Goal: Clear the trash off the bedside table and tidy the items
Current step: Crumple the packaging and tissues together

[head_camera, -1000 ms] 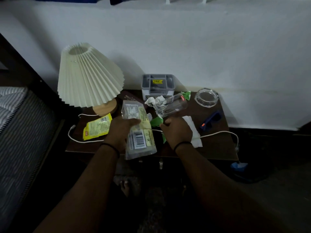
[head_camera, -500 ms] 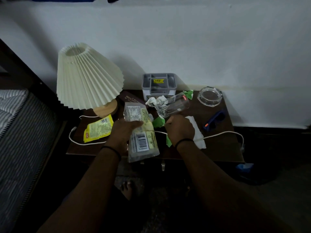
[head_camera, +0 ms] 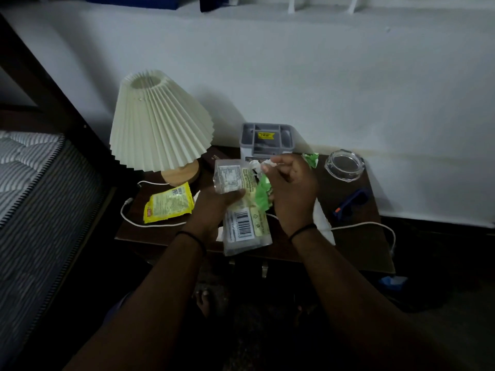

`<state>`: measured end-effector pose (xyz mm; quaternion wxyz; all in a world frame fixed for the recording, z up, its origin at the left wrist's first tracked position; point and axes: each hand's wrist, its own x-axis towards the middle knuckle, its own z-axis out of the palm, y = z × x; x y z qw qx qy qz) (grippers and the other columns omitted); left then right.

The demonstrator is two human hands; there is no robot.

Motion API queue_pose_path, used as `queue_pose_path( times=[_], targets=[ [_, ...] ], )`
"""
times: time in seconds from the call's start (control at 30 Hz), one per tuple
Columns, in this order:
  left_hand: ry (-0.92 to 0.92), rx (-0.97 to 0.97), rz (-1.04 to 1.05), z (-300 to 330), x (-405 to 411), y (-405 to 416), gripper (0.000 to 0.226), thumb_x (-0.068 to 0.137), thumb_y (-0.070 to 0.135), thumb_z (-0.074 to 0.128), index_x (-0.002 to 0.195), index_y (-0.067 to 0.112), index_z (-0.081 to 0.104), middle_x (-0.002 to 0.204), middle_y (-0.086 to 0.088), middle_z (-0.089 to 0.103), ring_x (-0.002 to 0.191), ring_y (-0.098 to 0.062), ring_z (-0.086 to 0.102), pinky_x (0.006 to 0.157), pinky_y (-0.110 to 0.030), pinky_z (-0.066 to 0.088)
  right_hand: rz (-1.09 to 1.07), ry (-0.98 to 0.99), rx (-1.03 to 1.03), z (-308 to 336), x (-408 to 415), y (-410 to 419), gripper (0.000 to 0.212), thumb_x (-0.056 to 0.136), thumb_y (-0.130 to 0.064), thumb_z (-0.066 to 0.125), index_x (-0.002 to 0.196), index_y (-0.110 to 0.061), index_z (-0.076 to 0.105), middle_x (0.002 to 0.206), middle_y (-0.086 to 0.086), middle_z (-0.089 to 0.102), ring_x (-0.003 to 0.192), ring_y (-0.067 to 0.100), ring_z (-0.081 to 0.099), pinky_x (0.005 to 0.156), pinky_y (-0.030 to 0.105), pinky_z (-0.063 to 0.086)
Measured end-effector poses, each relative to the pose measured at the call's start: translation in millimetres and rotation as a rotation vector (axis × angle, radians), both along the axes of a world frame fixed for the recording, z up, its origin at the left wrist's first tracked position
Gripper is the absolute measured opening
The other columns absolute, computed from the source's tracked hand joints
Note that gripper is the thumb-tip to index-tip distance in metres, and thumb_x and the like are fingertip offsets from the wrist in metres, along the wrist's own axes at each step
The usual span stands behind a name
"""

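My left hand (head_camera: 214,207) grips a clear plastic packet (head_camera: 242,220) with a barcode, held upright above the front of the dark bedside table (head_camera: 356,250). My right hand (head_camera: 293,191) is raised beside it, closed on a green wrapper (head_camera: 263,196) that is pressed against the packet. Its fingertips curl next to crumpled white paper (head_camera: 257,166). A yellow packet (head_camera: 168,202) lies flat on the table's left side, and a second green scrap (head_camera: 311,158) lies at the back. The clear bottle is hidden behind my right hand.
A pleated lamp (head_camera: 158,124) stands back left, a grey organiser box (head_camera: 266,139) at the back middle, a glass ashtray (head_camera: 344,166) back right. Blue sunglasses (head_camera: 351,203), a white tissue (head_camera: 322,223) and a white cable (head_camera: 359,225) lie at the right. A bed (head_camera: 29,183) borders the left.
My right hand has lifted off the table with the green wrapper and moved up beside the packet, now covering the bottle. My left hand raised the packet slightly.
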<state>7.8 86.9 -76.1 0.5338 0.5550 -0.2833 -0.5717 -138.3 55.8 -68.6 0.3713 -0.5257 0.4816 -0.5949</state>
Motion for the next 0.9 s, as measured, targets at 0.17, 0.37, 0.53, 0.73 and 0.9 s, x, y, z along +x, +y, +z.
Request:
queue_pose_path(
  times=[0.17,0.37,0.53,0.73,0.9],
  targets=[
    [0.153,-0.048,-0.107,1.9,-5.6,-0.3,0.045,0.088,0.038,0.065,0.12,0.006,0.067,0.12,-0.019,0.069,0.109,-0.033,0.068,0.09,-0.041,0.057,0.091,-0.041,0.12,-1.1,4.2,2.0,0.018,0.081,-0.011,0.078,0.093,-0.017,0.065,0.083,0.007,0.074,0.078,0.02,0.073,0.071,0.037,0.061],
    [0.139,-0.006,-0.196,-0.7,-8.0,2.4,0.029,0.079,-0.004,0.071,0.108,-0.002,0.07,0.104,-0.022,0.072,0.09,-0.036,0.071,0.081,-0.046,0.059,0.056,0.043,0.124,-4.3,5.6,1.5,0.02,0.079,-0.016,0.08,0.086,-0.023,0.063,0.081,0.007,0.073,0.079,0.021,0.072,0.074,0.038,0.059],
    [-0.081,0.1,0.133,-0.8,5.7,-1.7,0.038,0.071,-0.012,0.072,0.108,-0.006,0.068,0.106,-0.028,0.07,0.095,-0.046,0.069,0.085,-0.061,0.055,-0.111,0.299,0.127,-19.9,-8.5,0.4,0.012,0.091,-0.02,0.067,0.085,-0.01,0.07,0.082,0.003,0.072,0.079,0.018,0.067,0.076,0.038,0.055],
    [-0.24,0.145,0.219,-2.3,14.1,-2.0,0.031,0.071,-0.009,0.071,0.102,-0.003,0.072,0.092,-0.021,0.072,0.081,-0.037,0.07,0.076,-0.049,0.059,0.088,0.689,0.417,-42.6,-17.0,2.0,0.016,0.091,-0.026,0.059,0.095,-0.022,0.074,0.105,-0.001,0.072,0.103,0.02,0.063,0.084,0.025,0.045],
    [-0.208,0.146,0.199,0.7,13.6,0.8,0.033,0.074,-0.011,0.068,0.106,-0.005,0.07,0.1,-0.026,0.071,0.088,-0.041,0.07,0.081,-0.052,0.059,0.143,0.688,0.436,-43.7,-10.2,-0.5,0.023,0.087,-0.023,0.064,0.108,-0.027,0.075,0.116,-0.004,0.072,0.108,0.017,0.064,0.092,0.027,0.049]
  ],
)
